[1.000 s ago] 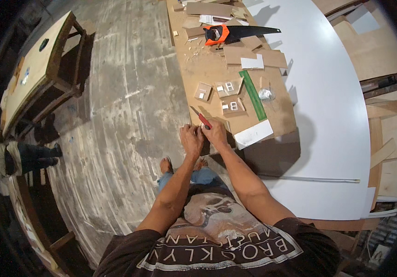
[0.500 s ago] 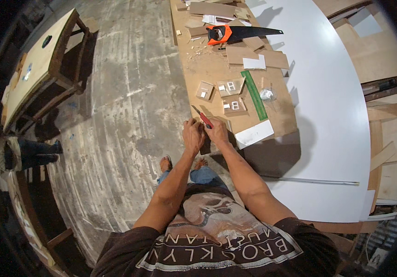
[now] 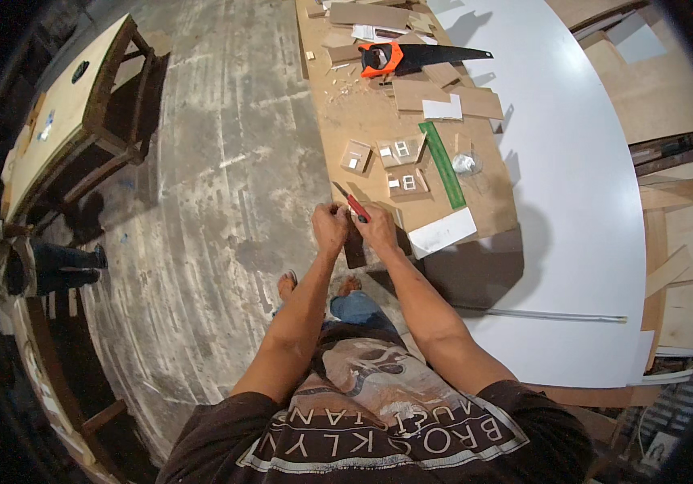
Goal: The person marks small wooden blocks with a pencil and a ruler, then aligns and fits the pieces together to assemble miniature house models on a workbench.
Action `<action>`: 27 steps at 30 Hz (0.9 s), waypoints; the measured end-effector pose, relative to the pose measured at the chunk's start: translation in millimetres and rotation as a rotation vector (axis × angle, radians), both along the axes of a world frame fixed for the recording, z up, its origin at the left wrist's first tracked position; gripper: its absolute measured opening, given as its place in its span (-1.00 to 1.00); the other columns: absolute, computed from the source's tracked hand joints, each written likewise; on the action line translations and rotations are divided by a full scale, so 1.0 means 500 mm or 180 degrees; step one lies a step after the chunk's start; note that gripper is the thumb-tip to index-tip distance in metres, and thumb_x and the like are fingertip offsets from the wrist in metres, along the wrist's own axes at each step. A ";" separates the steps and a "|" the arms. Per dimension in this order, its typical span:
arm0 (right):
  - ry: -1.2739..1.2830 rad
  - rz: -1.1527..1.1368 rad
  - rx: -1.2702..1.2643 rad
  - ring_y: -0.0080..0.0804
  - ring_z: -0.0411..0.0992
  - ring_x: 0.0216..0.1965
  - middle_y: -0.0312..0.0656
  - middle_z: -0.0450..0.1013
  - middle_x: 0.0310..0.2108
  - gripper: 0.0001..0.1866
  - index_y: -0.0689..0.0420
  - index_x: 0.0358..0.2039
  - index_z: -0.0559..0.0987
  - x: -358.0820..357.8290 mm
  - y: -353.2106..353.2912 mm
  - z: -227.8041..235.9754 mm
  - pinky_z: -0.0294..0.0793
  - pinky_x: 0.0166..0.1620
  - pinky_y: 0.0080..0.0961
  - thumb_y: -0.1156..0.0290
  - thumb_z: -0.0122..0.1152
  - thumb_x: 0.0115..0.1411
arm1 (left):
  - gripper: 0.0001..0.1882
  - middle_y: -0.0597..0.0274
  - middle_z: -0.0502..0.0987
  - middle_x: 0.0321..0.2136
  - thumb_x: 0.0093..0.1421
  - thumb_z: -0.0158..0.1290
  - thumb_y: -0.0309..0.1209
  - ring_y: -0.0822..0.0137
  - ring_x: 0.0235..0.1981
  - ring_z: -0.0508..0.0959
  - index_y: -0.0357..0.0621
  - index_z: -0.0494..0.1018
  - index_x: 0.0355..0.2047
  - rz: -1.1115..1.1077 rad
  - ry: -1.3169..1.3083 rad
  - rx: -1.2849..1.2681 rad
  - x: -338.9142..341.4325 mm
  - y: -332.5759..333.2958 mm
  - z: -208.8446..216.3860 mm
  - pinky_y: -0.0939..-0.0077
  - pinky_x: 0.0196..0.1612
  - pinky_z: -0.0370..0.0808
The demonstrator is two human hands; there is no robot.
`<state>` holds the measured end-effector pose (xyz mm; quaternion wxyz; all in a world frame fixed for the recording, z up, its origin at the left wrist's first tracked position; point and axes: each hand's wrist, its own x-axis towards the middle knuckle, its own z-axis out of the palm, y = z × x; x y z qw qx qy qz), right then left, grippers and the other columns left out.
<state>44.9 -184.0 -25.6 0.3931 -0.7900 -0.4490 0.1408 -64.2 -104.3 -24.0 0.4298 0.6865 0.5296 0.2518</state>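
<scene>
My right hand (image 3: 378,230) is closed around a red utility knife (image 3: 357,208), its blade pointing up and to the left over the table's near left corner. Close beside it, my left hand (image 3: 330,227) has its fingers pinched together; whatever they hold is too small to make out. Just beyond my hands stand three small wooden house-like pieces: one (image 3: 355,156) at the left, one (image 3: 402,150) farther back and one (image 3: 407,182) nearest, with white window frames on the last two. A green ruler (image 3: 442,165) lies to their right.
An orange-handled handsaw (image 3: 427,58) lies among wood offcuts (image 3: 419,94) on the brown tabletop (image 3: 488,194). A white card (image 3: 443,233) sits at the near edge, a clear bag (image 3: 466,164) by the ruler. White sheet (image 3: 576,202) spreads rightward. Another person (image 3: 32,262) stands far left near a workbench (image 3: 64,97).
My left hand has shifted slightly left and up, a little apart from the right. The right hand still grips the knife in nearly the same spot.
</scene>
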 end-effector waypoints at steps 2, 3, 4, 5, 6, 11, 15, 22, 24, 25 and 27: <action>0.0114 0.0124 0.0075 0.15 0.52 -0.26 0.12 0.53 -0.39 -0.78 0.25 -0.35 0.60 -0.029 0.020 0.039 0.49 -0.20 -0.10 0.42 0.40 0.01 | -0.69 -0.06 0.63 -0.35 0.10 0.25 -0.34 0.08 -0.37 0.64 -0.37 0.59 -0.26 0.0345 -0.0630 -0.0148 -0.034 0.027 -0.045 0.28 -0.25 0.54; 0.0179 0.0107 0.0113 0.15 0.52 -0.26 0.11 0.54 -0.38 -0.77 0.24 -0.34 0.61 -0.023 0.013 0.037 0.50 -0.19 -0.11 0.42 0.40 0.01 | -0.69 -0.06 0.63 -0.35 0.10 0.25 -0.34 0.08 -0.37 0.64 -0.37 0.59 -0.26 0.0317 -0.0635 -0.0168 -0.030 0.024 -0.045 0.28 -0.25 0.54; 0.0173 0.0083 0.0101 0.15 0.52 -0.26 0.11 0.54 -0.38 -0.77 0.24 -0.34 0.61 -0.017 0.009 0.030 0.50 -0.19 -0.11 0.42 0.40 0.01 | -0.62 -0.02 0.63 -0.35 0.09 0.30 -0.30 0.14 -0.35 0.63 -0.39 0.56 -0.22 0.0320 -0.0683 -0.0392 -0.029 0.021 -0.044 0.31 -0.24 0.55; 0.0092 0.0064 0.0009 0.14 0.52 -0.26 0.10 0.54 -0.38 -0.78 0.24 -0.35 0.61 -0.012 0.007 0.026 0.50 -0.19 -0.11 0.42 0.39 0.01 | -0.54 0.02 0.63 -0.34 0.07 0.35 -0.26 0.21 -0.32 0.63 -0.41 0.54 -0.17 0.0327 -0.0729 -0.0614 -0.027 0.017 -0.042 0.34 -0.23 0.55; 0.0009 0.0041 -0.0089 0.14 0.52 -0.26 0.10 0.54 -0.38 -0.79 0.24 -0.36 0.61 -0.007 0.004 0.022 0.50 -0.19 -0.11 0.41 0.38 0.01 | -0.54 0.02 0.63 -0.34 0.07 0.35 -0.26 0.21 -0.32 0.63 -0.41 0.54 -0.17 0.0305 -0.0731 -0.0633 -0.022 0.007 -0.036 0.34 -0.23 0.55; 0.0068 0.0021 -0.0156 0.15 0.51 -0.27 0.10 0.53 -0.38 -0.81 0.24 -0.39 0.60 -0.007 0.002 0.015 0.49 -0.21 -0.10 0.41 0.37 0.02 | -0.36 0.13 0.60 -0.39 0.06 0.41 -0.18 0.22 -0.35 0.63 -0.47 0.46 -0.06 0.0395 -0.0821 -0.1128 -0.013 -0.009 -0.042 0.33 -0.28 0.59; 0.0020 0.0050 -0.0122 0.09 0.53 -0.29 0.05 0.54 -0.39 -0.82 0.24 -0.32 0.64 -0.008 0.009 0.011 0.51 -0.21 -0.15 0.44 0.34 0.06 | -0.40 0.15 0.61 -0.41 0.07 0.40 -0.21 0.25 -0.46 0.62 -0.48 0.48 -0.08 0.0255 -0.0904 -0.1551 -0.021 0.012 -0.078 0.37 -0.42 0.58; 0.0034 -0.0056 -0.0067 0.05 0.54 -0.30 0.03 0.54 -0.40 -0.82 0.22 -0.34 0.65 -0.018 -0.005 0.035 0.51 -0.20 -0.16 0.40 0.34 0.08 | -0.50 -0.13 0.63 -0.40 0.08 0.34 -0.21 0.14 -0.39 0.65 -0.52 0.55 -0.24 0.0024 -0.0368 -0.0865 -0.006 0.006 -0.076 0.29 -0.33 0.55; 0.0697 -0.0767 -0.0512 0.10 0.54 -0.31 0.10 0.53 -0.40 -0.74 0.21 -0.18 0.61 -0.044 -0.029 0.063 0.51 -0.19 -0.13 0.36 0.32 0.15 | -0.46 -0.32 0.63 -0.35 0.06 0.32 -0.19 -0.06 -0.27 0.68 -0.55 0.57 -0.23 -0.0040 -0.0373 -0.0934 -0.009 0.012 -0.063 0.17 -0.18 0.56; 0.0710 -0.0873 -0.0534 0.10 0.54 -0.31 0.10 0.53 -0.40 -0.74 0.21 -0.18 0.61 -0.051 -0.053 0.061 0.51 -0.19 -0.13 0.36 0.32 0.15 | -0.48 -0.31 0.64 -0.35 0.06 0.30 -0.19 -0.07 -0.27 0.68 -0.55 0.57 -0.24 -0.0103 -0.0333 -0.0986 -0.002 0.005 -0.047 0.16 -0.18 0.55; 0.0631 -0.1420 0.0324 0.19 0.51 -0.23 0.22 0.51 -0.30 -0.62 0.23 -0.02 0.50 -0.085 -0.087 0.065 0.46 -0.14 -0.06 0.24 0.24 0.26 | -0.50 -0.30 0.64 -0.35 0.07 0.29 -0.20 -0.07 -0.27 0.68 -0.54 0.57 -0.25 -0.0205 -0.0262 -0.1035 -0.004 0.003 -0.039 0.15 -0.18 0.55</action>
